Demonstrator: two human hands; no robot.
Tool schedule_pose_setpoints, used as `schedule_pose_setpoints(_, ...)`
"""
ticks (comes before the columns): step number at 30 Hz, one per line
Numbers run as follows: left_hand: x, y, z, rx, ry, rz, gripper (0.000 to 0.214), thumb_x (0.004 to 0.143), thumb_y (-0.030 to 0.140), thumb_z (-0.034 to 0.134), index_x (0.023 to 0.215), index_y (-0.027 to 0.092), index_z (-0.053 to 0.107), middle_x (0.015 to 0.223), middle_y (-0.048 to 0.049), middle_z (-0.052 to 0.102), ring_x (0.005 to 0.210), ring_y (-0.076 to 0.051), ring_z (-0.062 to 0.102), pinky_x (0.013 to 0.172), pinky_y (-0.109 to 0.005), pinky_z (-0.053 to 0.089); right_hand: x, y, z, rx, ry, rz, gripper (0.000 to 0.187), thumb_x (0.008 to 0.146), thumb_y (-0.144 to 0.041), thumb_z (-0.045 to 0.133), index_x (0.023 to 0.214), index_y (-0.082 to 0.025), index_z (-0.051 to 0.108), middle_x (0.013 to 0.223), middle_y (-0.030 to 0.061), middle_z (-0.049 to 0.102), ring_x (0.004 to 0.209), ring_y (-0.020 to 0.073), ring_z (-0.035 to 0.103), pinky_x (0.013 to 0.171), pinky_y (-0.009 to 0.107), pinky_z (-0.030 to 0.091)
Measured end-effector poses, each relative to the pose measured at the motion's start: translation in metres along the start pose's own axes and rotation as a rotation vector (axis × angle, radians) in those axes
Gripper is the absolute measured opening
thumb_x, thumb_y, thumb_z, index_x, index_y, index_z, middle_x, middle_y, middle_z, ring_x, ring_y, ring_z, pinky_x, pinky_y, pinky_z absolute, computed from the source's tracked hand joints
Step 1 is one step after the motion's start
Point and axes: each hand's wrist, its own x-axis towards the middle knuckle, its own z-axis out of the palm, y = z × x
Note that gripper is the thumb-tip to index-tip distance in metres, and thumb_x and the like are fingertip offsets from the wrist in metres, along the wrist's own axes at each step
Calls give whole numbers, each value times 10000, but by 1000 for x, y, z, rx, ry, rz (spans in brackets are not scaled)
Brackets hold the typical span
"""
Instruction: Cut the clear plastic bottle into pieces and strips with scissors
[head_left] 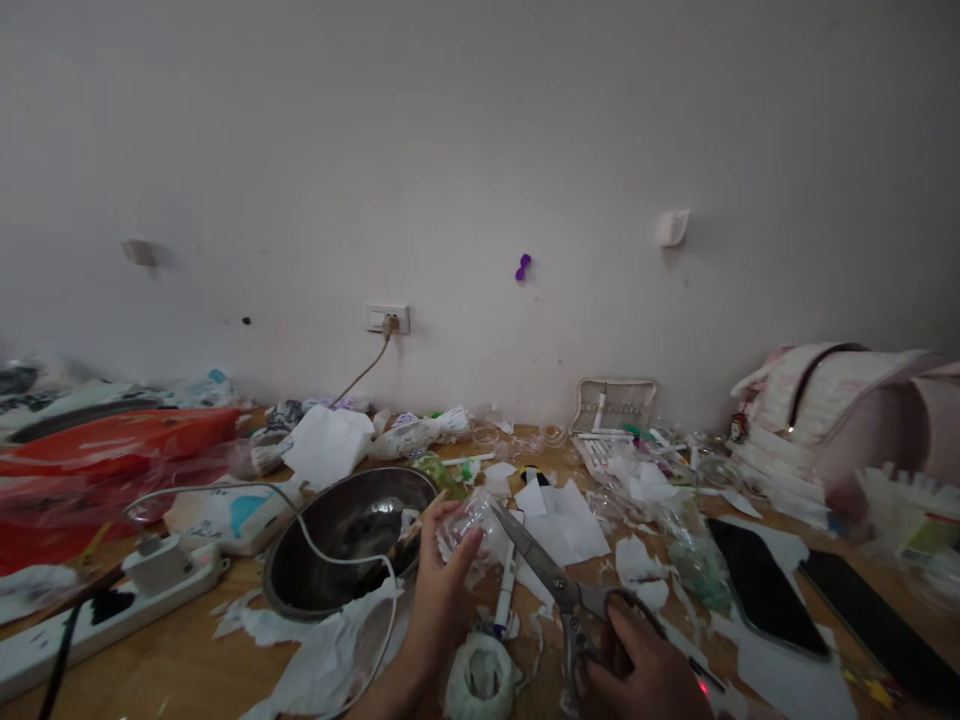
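Note:
My left hand [444, 572] grips a crumpled, see-through plastic piece [480, 522] between thumb and fingers; its exact kind is hard to make out. In my right hand [637, 655] is a pair of metal scissors [561, 586], fingers through the handles. The blades point up and left, their tips beside the plastic; whether they touch it I cannot tell. Below the plastic lies a white marker [506, 590]. A whitish-green roll-like thing with a hole [480, 680] sits between my hands, near the bottom edge. White paper [566, 520] lies behind the scissors.
A dark metal bowl [285, 575] stands left of my hands, a white cable [322, 555] across it. Further left are a power strip [172, 600] and a red plastic bag [127, 440]. Two phones [765, 585] and a pink-white backpack [840, 420] are at right. Paper scraps litter the table.

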Motion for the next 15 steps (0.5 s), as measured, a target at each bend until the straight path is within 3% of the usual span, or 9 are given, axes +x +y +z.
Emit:
schedule_pose_setpoints(3, 0, 1, 0, -23, 14, -9, 522, 559, 444, 787, 953, 222, 526, 843, -2, 623, 649, -144, 603, 592, -258, 486, 0, 4, 3, 39, -25, 45, 210, 723, -226, 533, 874, -164, 666, 753, 42, 712, 637, 175, 679, 567, 217, 533)
schedule_pose_setpoints(10, 0, 5, 0, -30, 22, -42, 530, 589, 429, 772, 1003, 208, 526, 928, -34, 621, 700, -151, 612, 619, -263, 487, 0, 4, 4, 142, -89, 89, 372, 747, -245, 505, 1062, -120, 657, 1081, 140, 683, 924, 230, 674, 705, 229, 540)
schedule_pose_setpoints(15, -3, 12, 4, -138, -4, -101, 485, 593, 429, 771, 957, 206, 539, 860, -11, 629, 647, -139, 608, 581, -250, 474, 1, -8, -4, 447, -193, 243, 285, 677, -296, 519, 870, -183, 696, 851, 57, 711, 785, 216, 660, 712, 258, 514)
